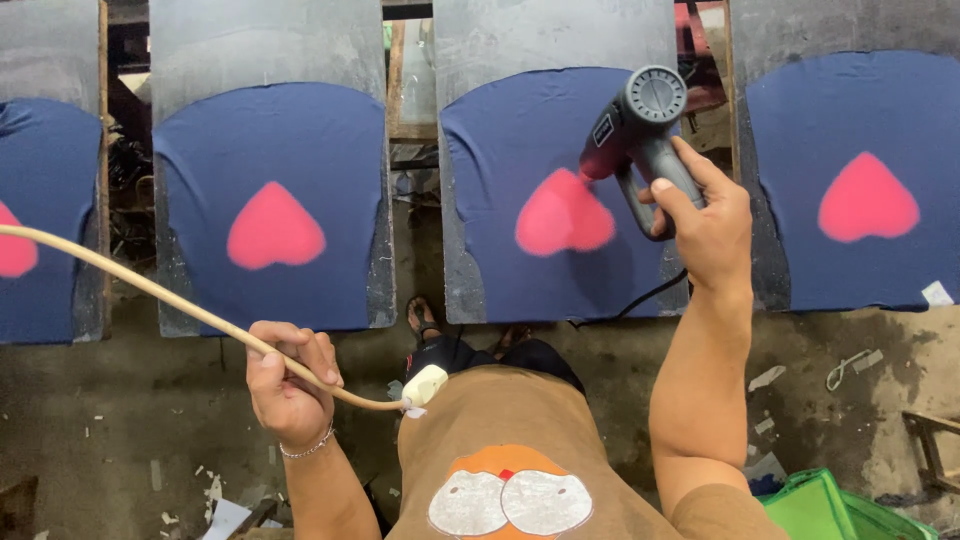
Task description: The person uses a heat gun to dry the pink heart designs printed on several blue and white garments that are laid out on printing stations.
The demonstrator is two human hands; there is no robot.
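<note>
One grey heat gun [640,130] over pink heart [563,213]

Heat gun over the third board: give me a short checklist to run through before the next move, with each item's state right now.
1. Right hand has a firm grip on the heat gun: ok, fingers wrap the handle.
2. Nozzle aimed at the pink heart on the navy shirt: ok, it points at the heart's upper right.
3. Nozzle held clear of the fabric: cannot tell from this top view.
4. Left hand keeps the tan cord off the prints: ok, it runs below the neighbouring heart.
5. Black cable off the heated shirt: not ok, it lies across the board's lower edge.
6. Print dry: cannot tell.
</note>
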